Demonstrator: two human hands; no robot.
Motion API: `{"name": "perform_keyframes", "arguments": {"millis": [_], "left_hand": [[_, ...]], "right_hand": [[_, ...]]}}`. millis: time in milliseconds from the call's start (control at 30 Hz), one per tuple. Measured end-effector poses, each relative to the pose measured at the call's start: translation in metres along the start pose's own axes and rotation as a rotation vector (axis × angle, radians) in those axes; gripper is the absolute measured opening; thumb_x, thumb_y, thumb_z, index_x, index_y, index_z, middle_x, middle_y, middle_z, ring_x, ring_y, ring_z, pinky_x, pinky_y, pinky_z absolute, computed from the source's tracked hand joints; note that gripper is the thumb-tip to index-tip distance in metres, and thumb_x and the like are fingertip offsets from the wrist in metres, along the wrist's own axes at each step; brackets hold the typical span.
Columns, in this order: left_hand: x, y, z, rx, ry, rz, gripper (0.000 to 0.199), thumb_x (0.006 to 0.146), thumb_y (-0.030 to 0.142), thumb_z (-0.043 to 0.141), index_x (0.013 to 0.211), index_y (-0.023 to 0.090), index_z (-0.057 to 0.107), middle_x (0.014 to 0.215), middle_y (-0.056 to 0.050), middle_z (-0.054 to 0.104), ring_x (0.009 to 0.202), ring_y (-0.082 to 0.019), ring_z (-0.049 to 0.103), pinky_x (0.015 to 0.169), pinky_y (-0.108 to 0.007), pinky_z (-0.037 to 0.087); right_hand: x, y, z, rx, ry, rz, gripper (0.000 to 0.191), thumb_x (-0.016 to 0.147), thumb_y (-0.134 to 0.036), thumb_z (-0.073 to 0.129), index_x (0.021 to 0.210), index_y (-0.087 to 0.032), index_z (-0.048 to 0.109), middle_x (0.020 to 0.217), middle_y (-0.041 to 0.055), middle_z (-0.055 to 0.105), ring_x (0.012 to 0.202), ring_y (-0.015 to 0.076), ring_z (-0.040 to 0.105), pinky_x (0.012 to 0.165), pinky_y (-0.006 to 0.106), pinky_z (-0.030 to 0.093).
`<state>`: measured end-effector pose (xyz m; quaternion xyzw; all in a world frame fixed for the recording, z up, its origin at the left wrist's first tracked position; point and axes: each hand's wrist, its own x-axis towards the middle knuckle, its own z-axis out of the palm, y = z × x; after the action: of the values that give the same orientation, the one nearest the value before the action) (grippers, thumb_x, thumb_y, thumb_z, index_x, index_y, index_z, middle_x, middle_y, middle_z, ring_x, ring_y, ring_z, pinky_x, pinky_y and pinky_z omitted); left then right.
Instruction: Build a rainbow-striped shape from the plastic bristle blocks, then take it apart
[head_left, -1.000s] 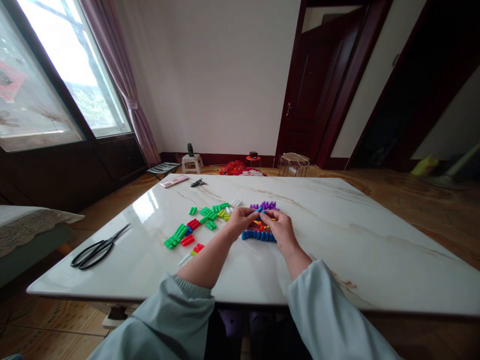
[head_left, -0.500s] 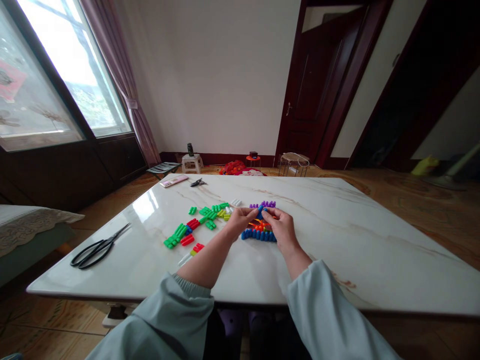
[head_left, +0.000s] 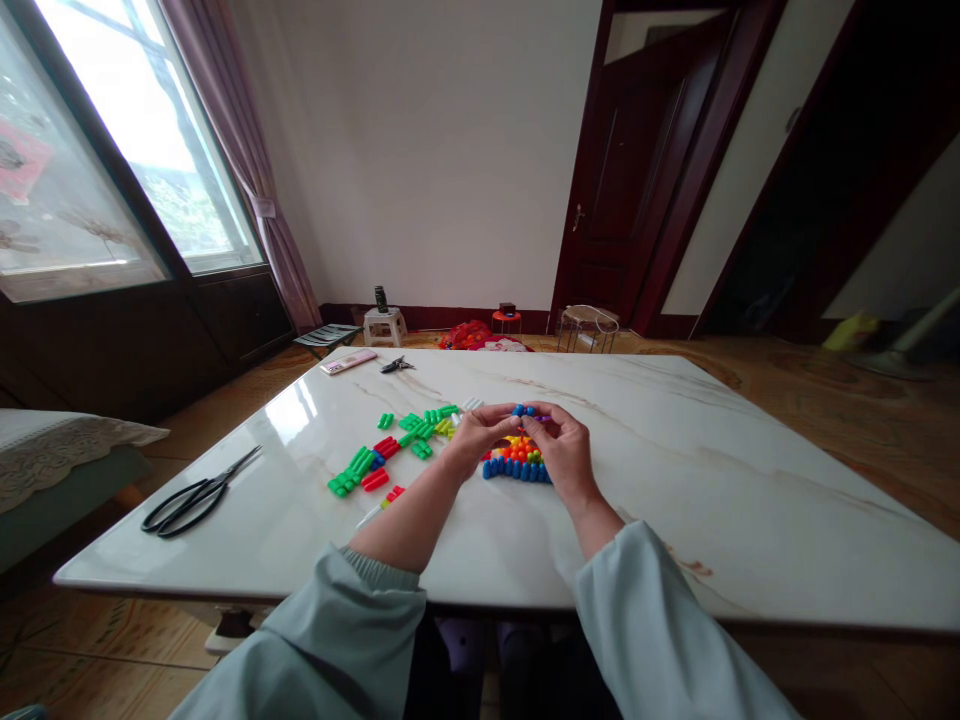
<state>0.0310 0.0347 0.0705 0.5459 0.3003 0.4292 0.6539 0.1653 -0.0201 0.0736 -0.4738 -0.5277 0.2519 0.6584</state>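
My left hand (head_left: 480, 438) and my right hand (head_left: 562, 445) meet over the marble table (head_left: 675, 480), fingers closed round a small blue piece (head_left: 523, 411) between their fingertips. Just below them, a row of blue pieces (head_left: 517, 470) lies on the table, with orange, red and yellow pieces (head_left: 521, 447) behind it. A bit of purple shows behind my right fingers. To the left of my left hand lie green pieces (head_left: 420, 430), red pieces (head_left: 375, 480), and some yellow and white ones.
Black long-handled scissors (head_left: 199, 500) lie at the table's left. Black pliers (head_left: 397, 365) and a pinkish flat packet (head_left: 349, 361) are at the far left edge. Beyond the table stand a white stool (head_left: 385, 325) and a wire-legged stool (head_left: 589, 322).
The blue piece has turned between my fingertips and now shows two rounded ends. My fingers have curled over farther, covering most of the purple pieces.
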Motion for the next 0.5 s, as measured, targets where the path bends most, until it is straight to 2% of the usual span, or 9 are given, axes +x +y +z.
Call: {"name": "perform_keyframes", "arguments": {"millis": [167, 333, 500], "left_hand": [[-0.0027, 0.0049, -0.004, 0.05, -0.034, -0.009, 0.048, 0.06, 0.041, 0.083, 0.101, 0.018, 0.072, 0.08, -0.005, 0.072, 0.074, -0.015, 0.066, 0.062, -0.02, 0.046], [-0.0052, 0.0086, -0.0046, 0.072, -0.038, 0.006, 0.047, 0.059, 0.04, 0.083, 0.099, 0.018, 0.072, 0.078, -0.004, 0.072, 0.076, -0.015, 0.067, 0.063, -0.02, 0.046], [-0.0038, 0.0062, -0.0067, 0.081, -0.032, 0.004, 0.046, 0.058, 0.04, 0.084, 0.096, 0.018, 0.073, 0.076, -0.004, 0.071, 0.072, -0.013, 0.065, 0.062, -0.019, 0.046]], "right_hand": [[0.0006, -0.0004, -0.0036, 0.105, -0.064, 0.149, 0.039, 0.067, -0.045, 0.073, 0.096, -0.019, 0.068, 0.076, 0.0018, 0.07, 0.071, 0.0176, 0.065, 0.063, 0.029, 0.055], [0.0005, -0.0037, -0.0051, 0.15, -0.097, 0.19, 0.038, 0.065, -0.044, 0.075, 0.094, -0.02, 0.068, 0.084, 0.0024, 0.071, 0.074, 0.0166, 0.066, 0.058, 0.024, 0.053], [0.0007, -0.0055, -0.0054, 0.154, -0.115, 0.238, 0.04, 0.063, -0.044, 0.076, 0.092, -0.019, 0.067, 0.081, 0.0022, 0.07, 0.069, 0.015, 0.064, 0.057, 0.024, 0.052]]}}
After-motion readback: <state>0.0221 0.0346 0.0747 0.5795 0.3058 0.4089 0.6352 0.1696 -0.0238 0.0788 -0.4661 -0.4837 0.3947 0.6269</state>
